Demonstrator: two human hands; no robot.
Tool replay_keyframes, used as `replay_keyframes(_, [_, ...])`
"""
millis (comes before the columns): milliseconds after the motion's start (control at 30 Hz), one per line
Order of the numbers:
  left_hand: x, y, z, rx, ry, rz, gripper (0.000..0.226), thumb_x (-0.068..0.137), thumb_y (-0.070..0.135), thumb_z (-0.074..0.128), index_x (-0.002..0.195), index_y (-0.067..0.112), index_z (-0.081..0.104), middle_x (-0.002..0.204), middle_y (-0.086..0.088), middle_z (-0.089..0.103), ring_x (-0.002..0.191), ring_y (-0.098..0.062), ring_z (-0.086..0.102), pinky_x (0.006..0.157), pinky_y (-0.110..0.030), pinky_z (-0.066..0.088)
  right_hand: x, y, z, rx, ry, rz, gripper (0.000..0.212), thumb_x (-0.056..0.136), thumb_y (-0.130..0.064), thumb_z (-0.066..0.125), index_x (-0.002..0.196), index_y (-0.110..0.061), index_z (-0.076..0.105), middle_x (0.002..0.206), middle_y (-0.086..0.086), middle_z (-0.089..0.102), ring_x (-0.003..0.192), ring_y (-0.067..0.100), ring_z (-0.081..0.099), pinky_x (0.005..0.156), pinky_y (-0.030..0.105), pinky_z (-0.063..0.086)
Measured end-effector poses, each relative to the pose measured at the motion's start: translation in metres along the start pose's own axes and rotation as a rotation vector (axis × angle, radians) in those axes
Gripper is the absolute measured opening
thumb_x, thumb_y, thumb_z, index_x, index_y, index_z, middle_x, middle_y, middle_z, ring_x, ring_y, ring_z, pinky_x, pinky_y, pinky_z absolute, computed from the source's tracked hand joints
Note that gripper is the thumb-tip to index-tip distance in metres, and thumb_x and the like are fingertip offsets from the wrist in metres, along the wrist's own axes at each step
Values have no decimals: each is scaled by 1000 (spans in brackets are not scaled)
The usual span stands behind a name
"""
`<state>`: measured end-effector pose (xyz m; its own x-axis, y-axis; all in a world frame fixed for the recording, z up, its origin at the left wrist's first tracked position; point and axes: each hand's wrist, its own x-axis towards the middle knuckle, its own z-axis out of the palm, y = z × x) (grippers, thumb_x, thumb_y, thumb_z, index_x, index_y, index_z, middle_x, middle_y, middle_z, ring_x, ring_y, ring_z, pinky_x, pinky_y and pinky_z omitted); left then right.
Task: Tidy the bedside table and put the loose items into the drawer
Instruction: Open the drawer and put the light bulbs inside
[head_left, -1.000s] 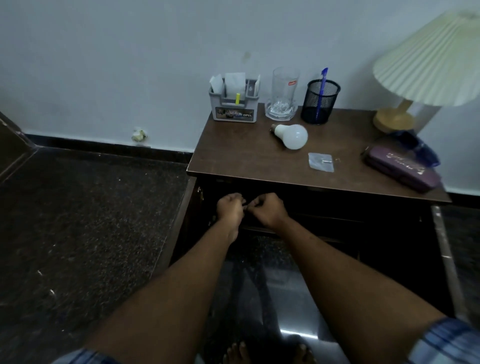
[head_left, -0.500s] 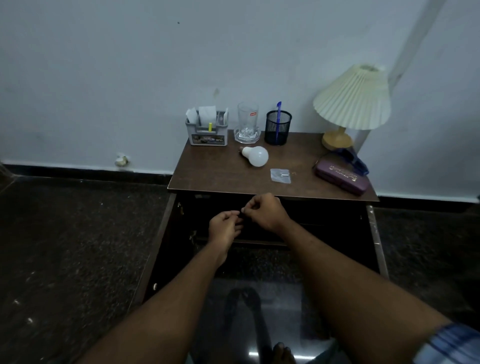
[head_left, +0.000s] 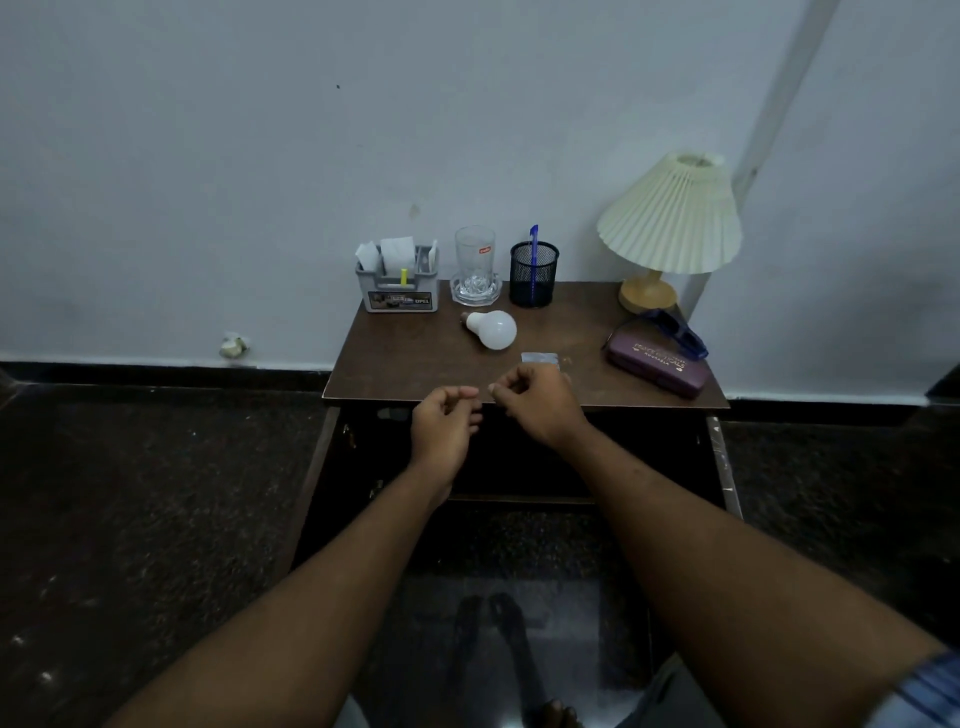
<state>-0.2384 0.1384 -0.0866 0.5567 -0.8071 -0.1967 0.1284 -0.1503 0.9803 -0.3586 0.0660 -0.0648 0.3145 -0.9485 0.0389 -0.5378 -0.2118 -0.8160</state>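
The brown bedside table (head_left: 410, 364) stands against the wall. On it lie a white light bulb (head_left: 492, 329), a small silver foil packet (head_left: 539, 358), a purple case (head_left: 655, 365) and blue sunglasses (head_left: 678, 332). My left hand (head_left: 447, 423) and my right hand (head_left: 540, 405) hover side by side at the table's front edge. Their fingers are loosely curled and I see nothing in them. The right hand partly hides the foil packet. Under the top is a dark open compartment (head_left: 519, 467) whose side panels reach toward me.
Along the back stand a grey organiser (head_left: 399, 291) with papers, a glass (head_left: 475, 265) on a coaster, a black mesh pen cup (head_left: 534, 275) with a blue pen, and a pleated lamp (head_left: 670, 218). A crumpled scrap (head_left: 234, 347) lies on the floor by the wall.
Both hands rose from the front of the dark compartment to the table's edge and drew apart. The view pulled back and tilted up.
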Motion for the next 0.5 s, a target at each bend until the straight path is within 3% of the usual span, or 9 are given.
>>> replay_keyframes(100, [18, 12, 3, 47, 22, 55, 20, 96, 2, 56, 91, 17, 68, 90, -6, 71, 82, -17, 66, 81, -33, 57, 5, -2, -7, -20, 39, -28, 13, 89, -26, 74, 82, -14, 73, 77, -6, 72, 72, 2, 62, 72, 21, 43])
replay_keyframes(200, [40, 19, 8, 130, 59, 84, 18, 94, 6, 59, 92, 20, 70, 101, -6, 73, 96, -23, 70, 95, -40, 57, 13, 0, -13, -29, 80, -40, 11, 88, -23, 75, 88, -12, 75, 84, -4, 75, 76, 4, 63, 72, 17, 43])
replay_keyframes(267, [51, 21, 11, 171, 71, 92, 17, 93, 8, 61, 93, 23, 70, 104, -5, 73, 102, -24, 70, 95, -40, 57, 18, 0, -16, -34, 100, -45, 15, 88, -24, 75, 96, -12, 74, 92, -3, 75, 78, 6, 64, 69, 11, 45])
replay_keyframes(300, [55, 20, 12, 182, 73, 93, 18, 93, 8, 62, 93, 24, 69, 104, -5, 73, 101, -24, 70, 94, -40, 58, 20, -1, -17, -35, 110, -47, 18, 87, -25, 76, 100, -11, 73, 96, -2, 74, 82, 8, 65, 72, 12, 48])
replay_keyframes(367, [64, 18, 15, 192, 80, 90, 18, 91, 9, 62, 92, 26, 67, 102, -5, 72, 96, -22, 69, 89, -38, 56, 26, -1, -19, -39, 132, -55, 28, 86, -25, 77, 109, -11, 70, 108, 3, 71, 93, 15, 66, 88, 26, 52])
replay_keyframes(500, [78, 11, 18, 204, 86, 66, 15, 89, 11, 64, 97, 24, 67, 101, -6, 72, 90, -21, 67, 85, -38, 56, 36, -2, -19, -59, 129, -67, 44, 84, -28, 79, 122, -16, 62, 127, 6, 56, 110, 17, 57, 104, 40, 46])
